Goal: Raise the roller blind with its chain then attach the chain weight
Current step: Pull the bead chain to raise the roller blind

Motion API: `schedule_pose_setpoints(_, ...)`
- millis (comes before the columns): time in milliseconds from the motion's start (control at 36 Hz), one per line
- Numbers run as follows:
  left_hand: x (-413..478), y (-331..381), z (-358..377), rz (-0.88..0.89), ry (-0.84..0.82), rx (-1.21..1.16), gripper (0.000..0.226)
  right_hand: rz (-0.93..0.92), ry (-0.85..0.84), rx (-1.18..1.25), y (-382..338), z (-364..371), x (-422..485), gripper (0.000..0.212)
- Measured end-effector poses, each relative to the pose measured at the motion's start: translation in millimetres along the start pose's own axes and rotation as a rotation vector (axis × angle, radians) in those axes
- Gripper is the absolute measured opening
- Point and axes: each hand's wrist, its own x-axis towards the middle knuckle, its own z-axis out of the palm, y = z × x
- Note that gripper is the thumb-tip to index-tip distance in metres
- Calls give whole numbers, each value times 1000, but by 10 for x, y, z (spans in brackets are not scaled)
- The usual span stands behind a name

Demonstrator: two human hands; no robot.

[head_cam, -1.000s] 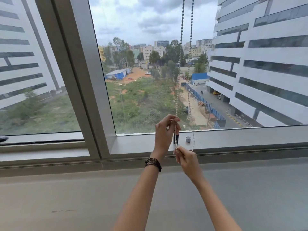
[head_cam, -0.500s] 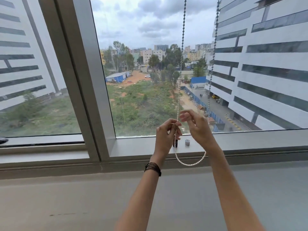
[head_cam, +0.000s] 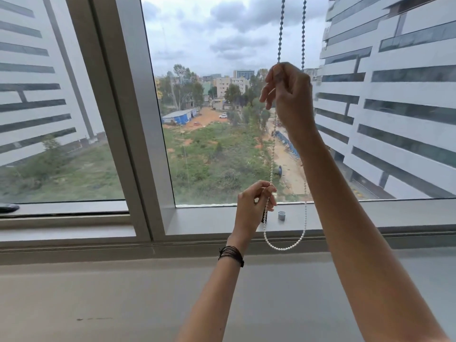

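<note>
Up high, the right hand (head_cam: pixel 291 97) is pinching the bead chain (head_cam: pixel 271 154) between closed fingertips, while the left hand (head_cam: pixel 254 208) is pinching the same strand just above the sill (head_cam: pixel 222 218). The chain's loop is hanging free before the frame, beside a small grey cylinder (head_cam: pixel 281 215).

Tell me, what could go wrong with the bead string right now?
The right hand pinches the chain high up, the left hand low; a slip could let it slide back. The hanging loop swings close to the small grey cylinder on the sill and might knock it off.
</note>
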Motion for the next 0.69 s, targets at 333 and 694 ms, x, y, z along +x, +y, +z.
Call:
schedule_pose_setpoints(333, -1, -108, 20, -9, -32, 8, 14, -64, 25, -84, 155, -158, -74, 29)
schedule_pose_setpoints(694, -196, -397, -68, -124, -87, 125, 17, 23, -40, -61, 460, -80, -441, 27)
